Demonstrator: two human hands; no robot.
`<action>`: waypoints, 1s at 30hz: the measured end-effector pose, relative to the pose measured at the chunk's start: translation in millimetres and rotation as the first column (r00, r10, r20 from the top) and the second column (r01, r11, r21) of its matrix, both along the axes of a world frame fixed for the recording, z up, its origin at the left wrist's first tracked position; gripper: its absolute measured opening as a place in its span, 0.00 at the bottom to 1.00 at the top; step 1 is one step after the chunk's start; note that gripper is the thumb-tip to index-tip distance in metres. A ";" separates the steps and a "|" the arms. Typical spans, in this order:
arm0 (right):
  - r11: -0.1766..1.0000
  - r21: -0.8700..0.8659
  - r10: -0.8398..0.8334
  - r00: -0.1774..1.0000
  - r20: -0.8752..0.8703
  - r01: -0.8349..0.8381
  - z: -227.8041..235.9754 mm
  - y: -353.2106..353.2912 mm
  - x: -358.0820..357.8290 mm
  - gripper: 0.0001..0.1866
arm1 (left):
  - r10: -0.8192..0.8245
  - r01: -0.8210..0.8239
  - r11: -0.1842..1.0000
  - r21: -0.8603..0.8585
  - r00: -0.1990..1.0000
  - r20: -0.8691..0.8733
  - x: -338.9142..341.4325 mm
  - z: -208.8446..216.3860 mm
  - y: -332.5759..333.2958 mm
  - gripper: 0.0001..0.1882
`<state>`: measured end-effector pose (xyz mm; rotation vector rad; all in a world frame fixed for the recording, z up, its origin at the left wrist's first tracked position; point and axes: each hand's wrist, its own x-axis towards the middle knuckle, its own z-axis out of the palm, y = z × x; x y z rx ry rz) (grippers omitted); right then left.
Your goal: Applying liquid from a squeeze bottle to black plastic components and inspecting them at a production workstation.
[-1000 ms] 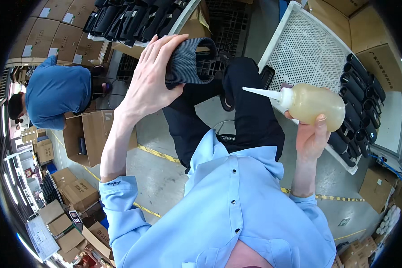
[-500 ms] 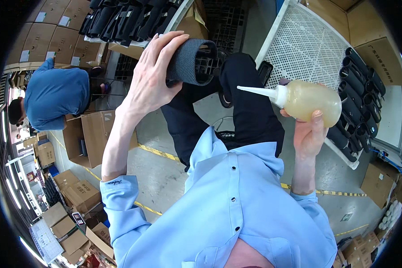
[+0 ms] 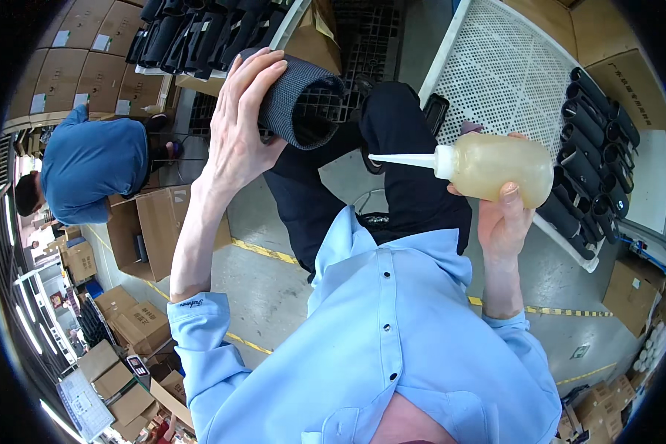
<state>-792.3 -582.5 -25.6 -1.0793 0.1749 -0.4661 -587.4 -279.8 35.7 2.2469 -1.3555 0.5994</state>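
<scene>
Squeeze bottle [image 3: 499, 164] lowered slightly, concrete floor [image 3: 274, 285], yellow line [image 3: 263, 250], cardboard boxes [image 3: 155, 226]

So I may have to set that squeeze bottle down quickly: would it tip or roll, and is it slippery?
The squeeze bottle, held sideways in the right hand, looks round-bodied, so laid flat it would probably roll. It seems mostly full of yellowish liquid, so likely fairly heavy for its size and steady upright. The soft translucent wall probably gives under the fingers; any slipperiness cannot be judged.

Dark textured tube [image 3: 297, 100]; yellowish squeeze bottle [image 3: 496, 166], white nozzle; white perforated tray [image 3: 496, 66].
</scene>
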 end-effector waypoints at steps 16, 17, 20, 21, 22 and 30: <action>0.999 -0.050 -0.003 1.000 -0.018 0.002 -3.8 -0.9 -1.8 0.41 | 0.112 -0.081 0.987 0.136 0.965 -0.238 -8.9 5.6 0.6 0.53; 0.999 -0.050 0.000 1.000 -0.017 -0.001 -3.3 -0.8 -1.6 0.41 | 0.115 -0.084 0.987 0.135 0.965 -0.237 -9.3 6.0 0.9 0.53; 0.999 -0.040 0.014 1.000 -0.028 -0.016 -0.6 -0.4 -1.8 0.41 | 0.137 -0.084 0.979 0.184 0.946 -0.295 -10.1 7.5 1.7 0.54; 0.999 -0.037 0.019 0.999 -0.032 -0.020 0.5 -0.3 -1.7 0.41 | 0.144 -0.083 0.976 0.200 0.938 -0.314 -10.3 8.1 1.9 0.54; 0.999 -0.037 0.020 0.999 -0.032 -0.021 2.2 0.6 -1.4 0.41 | 0.145 -0.084 0.976 0.200 0.938 -0.314 -10.6 8.5 2.1 0.54; 0.998 0.011 0.056 0.998 -0.018 -0.055 11.5 5.6 1.2 0.39 | 0.160 -0.078 0.981 0.179 0.844 -0.512 -10.7 9.9 5.5 0.53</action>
